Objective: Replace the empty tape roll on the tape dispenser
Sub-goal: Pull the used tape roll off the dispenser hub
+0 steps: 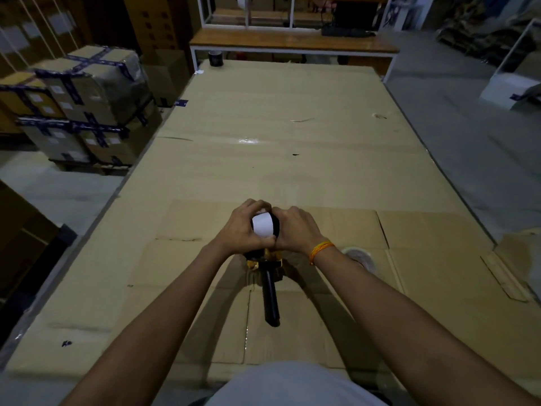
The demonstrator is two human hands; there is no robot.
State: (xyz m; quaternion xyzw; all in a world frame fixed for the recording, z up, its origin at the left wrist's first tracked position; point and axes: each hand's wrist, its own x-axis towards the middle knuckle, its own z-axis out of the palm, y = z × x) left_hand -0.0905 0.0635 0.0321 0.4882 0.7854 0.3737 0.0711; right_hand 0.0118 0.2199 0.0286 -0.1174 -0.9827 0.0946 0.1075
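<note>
Flattened cardboard point(292, 171) covers the long table ahead of you, with taped boxes point(79, 104) stacked on the floor to the left and a wooden bench point(292, 42) beyond the far end. A dark roll point(216, 58) stands at the far left corner of the cardboard.

From your head camera, both of your hands meet near the middle of the near end. Your left hand point(244, 230) is curled around the white roll point(262, 225), fingers over its far side and thumb underneath. Your right hand point(295, 230) is closed against the roll's right side, over the black part there; a orange band point(320, 249) sits on that wrist. The dispenser point(268, 276) is just under your hands, its yellow frame showing below them and its black handle pointing toward you above the cardboard. Just right of your right wrist, a pale roll point(358, 257) lies flat on the cardboard, partly hidden by your forearm.
</note>
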